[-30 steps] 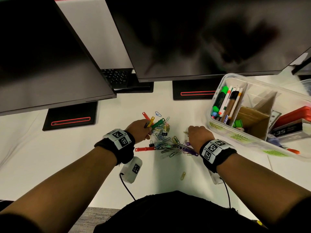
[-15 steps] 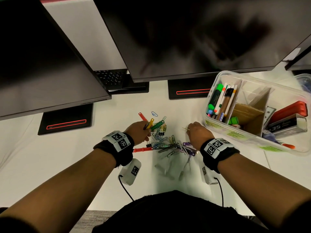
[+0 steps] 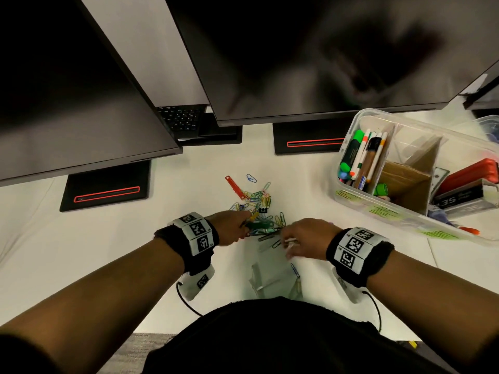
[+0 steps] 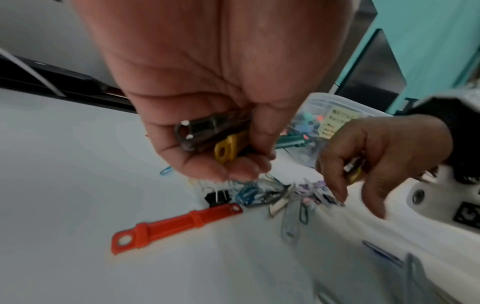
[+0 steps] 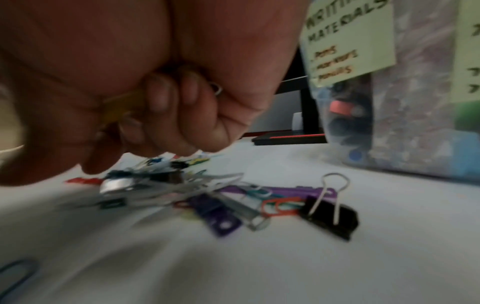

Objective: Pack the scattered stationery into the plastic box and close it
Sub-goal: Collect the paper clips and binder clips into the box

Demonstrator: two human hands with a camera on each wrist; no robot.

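Two dark monitors [image 3: 297,49] hang over a white desk [image 3: 81,252], teal wall behind. Left hand [image 4: 207,127] is curled round a grey and a yellow file fastener [image 4: 227,149]; right hand [image 3: 305,238] has fingers curled on something yellowish, can't tell what. One orange fastener [image 4: 179,223] lies flat, long axis left-right, beside the clip pile [image 3: 259,209]. Plastic box [image 3: 351,147] sits open at right.

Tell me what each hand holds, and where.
Left hand grips plastic fasteners mid-length, ends sticking out. Right hand curls round small clips; exact hold unclear.
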